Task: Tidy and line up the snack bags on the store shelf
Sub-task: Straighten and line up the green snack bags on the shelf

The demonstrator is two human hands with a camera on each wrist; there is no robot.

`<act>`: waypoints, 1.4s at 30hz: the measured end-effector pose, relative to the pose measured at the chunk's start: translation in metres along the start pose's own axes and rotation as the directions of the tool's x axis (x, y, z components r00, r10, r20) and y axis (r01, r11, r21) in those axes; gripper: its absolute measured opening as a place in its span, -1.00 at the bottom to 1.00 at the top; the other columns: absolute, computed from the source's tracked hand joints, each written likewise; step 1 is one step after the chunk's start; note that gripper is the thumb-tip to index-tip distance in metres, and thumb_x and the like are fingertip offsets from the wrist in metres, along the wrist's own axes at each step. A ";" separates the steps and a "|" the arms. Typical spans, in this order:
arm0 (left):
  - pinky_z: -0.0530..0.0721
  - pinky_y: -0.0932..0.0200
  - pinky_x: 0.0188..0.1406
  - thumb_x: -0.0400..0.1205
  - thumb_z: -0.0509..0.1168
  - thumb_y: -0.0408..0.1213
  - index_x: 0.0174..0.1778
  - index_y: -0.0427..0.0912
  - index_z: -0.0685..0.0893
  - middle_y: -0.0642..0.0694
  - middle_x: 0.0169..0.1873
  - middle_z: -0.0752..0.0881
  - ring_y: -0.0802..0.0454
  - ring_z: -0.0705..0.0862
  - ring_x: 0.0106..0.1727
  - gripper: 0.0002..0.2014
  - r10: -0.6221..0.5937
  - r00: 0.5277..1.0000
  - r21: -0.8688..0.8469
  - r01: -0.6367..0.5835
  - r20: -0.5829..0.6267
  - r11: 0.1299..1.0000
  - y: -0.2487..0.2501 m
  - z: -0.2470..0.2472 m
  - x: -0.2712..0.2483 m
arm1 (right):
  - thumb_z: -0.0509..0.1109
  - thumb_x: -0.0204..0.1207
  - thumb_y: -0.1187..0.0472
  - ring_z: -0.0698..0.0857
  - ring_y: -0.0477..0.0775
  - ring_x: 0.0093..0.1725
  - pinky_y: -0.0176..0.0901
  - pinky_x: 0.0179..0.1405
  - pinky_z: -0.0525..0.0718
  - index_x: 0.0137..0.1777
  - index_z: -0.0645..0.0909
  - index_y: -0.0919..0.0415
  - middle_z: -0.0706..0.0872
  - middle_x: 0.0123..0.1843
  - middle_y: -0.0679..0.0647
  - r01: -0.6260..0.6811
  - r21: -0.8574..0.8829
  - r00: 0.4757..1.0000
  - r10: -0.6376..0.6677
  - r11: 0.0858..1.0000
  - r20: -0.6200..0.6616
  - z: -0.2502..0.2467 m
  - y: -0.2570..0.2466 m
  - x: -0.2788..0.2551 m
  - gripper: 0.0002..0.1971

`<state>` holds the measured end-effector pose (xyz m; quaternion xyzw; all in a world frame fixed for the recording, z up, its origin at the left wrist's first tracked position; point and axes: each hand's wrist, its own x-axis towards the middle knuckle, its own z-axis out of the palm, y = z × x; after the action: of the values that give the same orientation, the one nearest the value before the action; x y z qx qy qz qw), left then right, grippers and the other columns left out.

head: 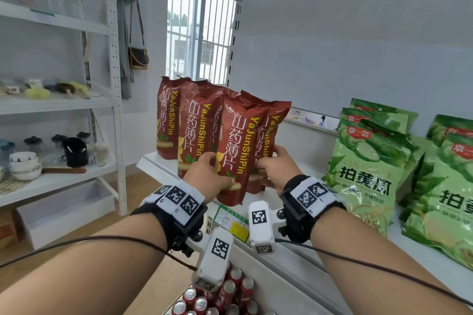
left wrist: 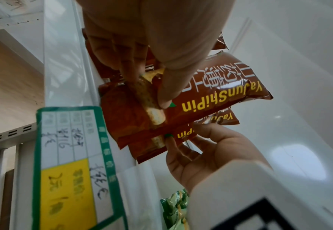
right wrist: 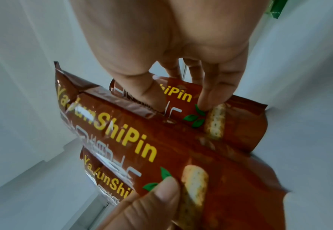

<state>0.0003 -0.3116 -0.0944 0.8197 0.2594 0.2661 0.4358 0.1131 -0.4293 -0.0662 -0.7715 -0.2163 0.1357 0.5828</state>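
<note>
At the shelf's (head: 289,253) front left corner stand the brown snack bags (head: 190,123). The left hand (head: 204,174) pinches the front bag (head: 233,151) near its bottom; the right hand (head: 277,169) pinches the bag behind (head: 268,135). Green bags (head: 368,169) lie toward the right edge.

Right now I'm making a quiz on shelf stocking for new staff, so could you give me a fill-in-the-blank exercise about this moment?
1. The left hand grips a snack bag whose colour is ____.
2. The right hand holds another bag of the ____ colour just behind it.
3. The bags lying to the right on the shelf are ____.
4. Below the shelf stand red drink ____.

Missing words: brown; same; green; cans
</note>
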 end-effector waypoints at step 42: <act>0.58 0.15 -0.17 0.61 0.33 -0.11 0.23 -0.03 0.56 0.10 -0.10 0.64 0.13 0.63 -0.13 -0.71 0.124 0.947 -0.145 -0.084 0.296 0.986 0.099 0.175 -0.017 | 0.35 0.47 0.25 0.60 -0.11 -0.25 -0.29 -0.34 0.51 -0.02 0.48 0.17 0.65 -0.05 0.06 -0.088 0.087 0.865 0.119 0.992 -0.487 -0.217 0.093 -0.034 -0.87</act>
<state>0.1229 -0.4721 -0.0973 0.8333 0.1277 0.1758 0.5083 0.1995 -0.6492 -0.0947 -0.7727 -0.0151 -0.0272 0.6340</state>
